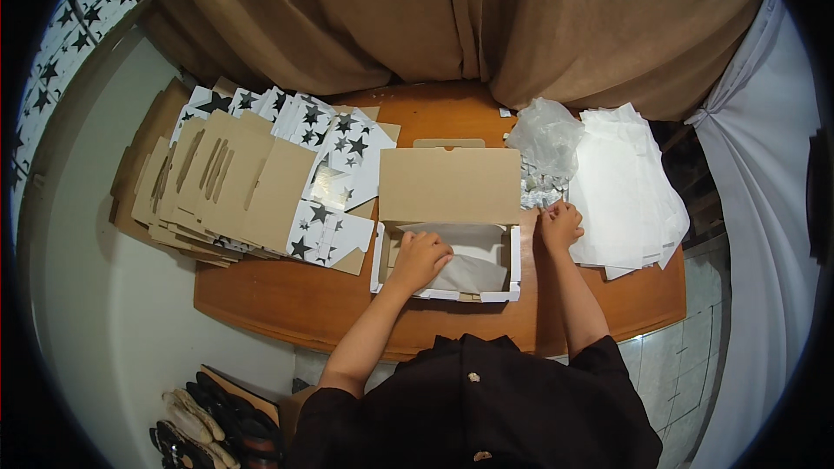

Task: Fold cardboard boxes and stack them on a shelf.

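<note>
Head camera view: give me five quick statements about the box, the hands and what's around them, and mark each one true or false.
1. The cardboard box in the middle has its lid open. True.
2. The left hand is at the clear plastic bag. False: it is at the box, over the white paper inside.
3. The right hand is by the small silvery packets. True.
4. The star-patterned cardboard pieces lie right of the box. False: they lie to its left.
5. The spread of loose white sheets lies right of the box. True.
</note>
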### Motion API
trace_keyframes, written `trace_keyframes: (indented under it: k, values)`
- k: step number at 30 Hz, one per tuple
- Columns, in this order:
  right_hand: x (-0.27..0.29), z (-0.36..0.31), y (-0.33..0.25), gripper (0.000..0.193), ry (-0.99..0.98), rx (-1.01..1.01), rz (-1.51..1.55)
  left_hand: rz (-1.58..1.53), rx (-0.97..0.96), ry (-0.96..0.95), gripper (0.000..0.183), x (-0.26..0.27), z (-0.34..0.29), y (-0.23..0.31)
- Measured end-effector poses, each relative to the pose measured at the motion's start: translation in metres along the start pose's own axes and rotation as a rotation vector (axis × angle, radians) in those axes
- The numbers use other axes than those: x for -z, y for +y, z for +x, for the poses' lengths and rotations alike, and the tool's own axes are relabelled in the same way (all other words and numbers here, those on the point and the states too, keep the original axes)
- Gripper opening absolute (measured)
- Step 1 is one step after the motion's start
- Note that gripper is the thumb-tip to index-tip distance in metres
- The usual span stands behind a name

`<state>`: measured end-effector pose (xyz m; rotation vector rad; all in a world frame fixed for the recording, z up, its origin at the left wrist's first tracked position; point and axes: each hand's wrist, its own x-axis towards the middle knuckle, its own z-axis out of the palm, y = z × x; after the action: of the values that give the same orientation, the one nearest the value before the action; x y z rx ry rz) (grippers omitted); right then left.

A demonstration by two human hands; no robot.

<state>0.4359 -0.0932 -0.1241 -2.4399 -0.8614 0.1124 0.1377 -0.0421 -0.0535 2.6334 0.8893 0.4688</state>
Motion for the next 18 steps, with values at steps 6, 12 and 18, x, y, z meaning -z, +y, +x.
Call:
trace_keyframes:
  k: [6, 12, 18]
  values:
    - [0.022, -0.019, 0.009, 0.018, 0.123, 0.028, 0.257, 0.133, -0.015, 0.159, 0.024, -0.019, 0.008, -0.009]
    - [0.044, -0.051, 0.006, 0.018, 0.098, 0.028, 0.445, 0.324, 0.019, 0.348, 0.056, -0.018, 0.018, -0.002]
    - [0.050, -0.066, -0.007, 0.016, 0.113, 0.092, 0.554, 0.266, 0.039, 0.243, 0.045, -0.021, 0.012, -0.009]
